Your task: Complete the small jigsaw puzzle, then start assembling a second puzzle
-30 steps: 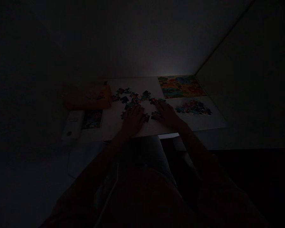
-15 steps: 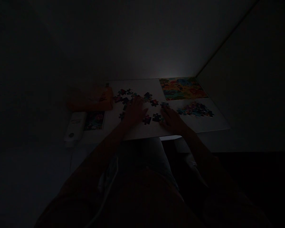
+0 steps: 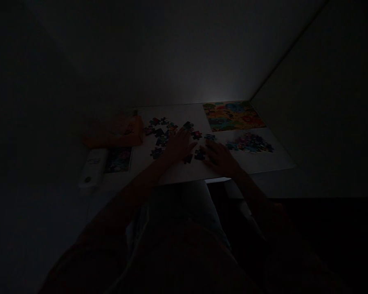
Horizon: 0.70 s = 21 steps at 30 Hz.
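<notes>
The scene is very dark. Loose jigsaw pieces (image 3: 161, 132) lie scattered on a white table (image 3: 263, 163). My left hand (image 3: 178, 146) lies flat with spread fingers on the pieces in the middle of the table. My right hand (image 3: 219, 157) rests just to its right, fingertips on a dark piece (image 3: 199, 154). Whether either hand pinches a piece is too dim to tell. A finished colourful puzzle picture (image 3: 233, 116) lies at the back right, with a heap of pieces (image 3: 250, 143) in front of it.
An orange box (image 3: 115, 131) sits at the table's left, with a small picture card (image 3: 119, 159) and a white oblong device (image 3: 92, 167) in front of it. Walls close in behind and to the right. My lap is below the table's front edge.
My left hand slid first toward the back, then right, over the pieces. My right hand drew back slightly toward the front edge. Some loose pieces shifted.
</notes>
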### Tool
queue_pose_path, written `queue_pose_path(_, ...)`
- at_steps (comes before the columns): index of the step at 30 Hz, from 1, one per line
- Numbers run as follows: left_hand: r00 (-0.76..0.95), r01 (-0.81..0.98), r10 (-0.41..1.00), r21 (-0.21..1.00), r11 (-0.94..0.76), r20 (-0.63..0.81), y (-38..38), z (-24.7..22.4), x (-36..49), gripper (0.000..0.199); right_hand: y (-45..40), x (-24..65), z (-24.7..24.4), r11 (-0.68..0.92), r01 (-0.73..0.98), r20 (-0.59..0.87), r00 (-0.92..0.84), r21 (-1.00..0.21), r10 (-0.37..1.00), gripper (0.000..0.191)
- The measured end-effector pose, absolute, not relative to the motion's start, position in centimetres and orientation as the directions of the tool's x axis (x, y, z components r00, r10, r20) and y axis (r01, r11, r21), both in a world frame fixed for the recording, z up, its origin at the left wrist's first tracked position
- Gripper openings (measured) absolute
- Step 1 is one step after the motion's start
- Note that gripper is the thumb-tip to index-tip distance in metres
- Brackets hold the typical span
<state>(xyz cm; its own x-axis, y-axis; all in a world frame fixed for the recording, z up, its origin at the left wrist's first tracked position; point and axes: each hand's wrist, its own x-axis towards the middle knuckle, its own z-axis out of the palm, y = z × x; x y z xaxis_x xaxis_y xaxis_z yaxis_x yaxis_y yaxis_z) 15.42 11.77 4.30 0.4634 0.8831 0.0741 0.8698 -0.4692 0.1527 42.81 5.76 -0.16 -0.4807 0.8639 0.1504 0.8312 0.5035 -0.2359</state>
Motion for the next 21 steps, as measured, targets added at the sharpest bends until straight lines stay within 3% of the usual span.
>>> queue_pose_path(12,0.489,0.863,0.872,0.128,-0.488,0.029,18.5,5.1,16.0,0.067,5.9,42.6,0.0,0.489,0.835,0.150,-0.465,-0.254,0.872,0.065)
queue_pose_path(18,0.147,0.972,0.981,0.165,-0.166,0.125,11.4,3.8,10.1,0.087,5.9,42.6,-0.7,0.475,0.841,0.188,-0.439,-0.259,0.879,0.070)
queue_pose_path(21,0.033,0.987,0.997,0.152,-0.043,0.065,8.4,2.9,7.6,0.091,5.8,42.4,-1.0,0.472,0.847,0.184,-0.438,-0.245,0.880,0.082)
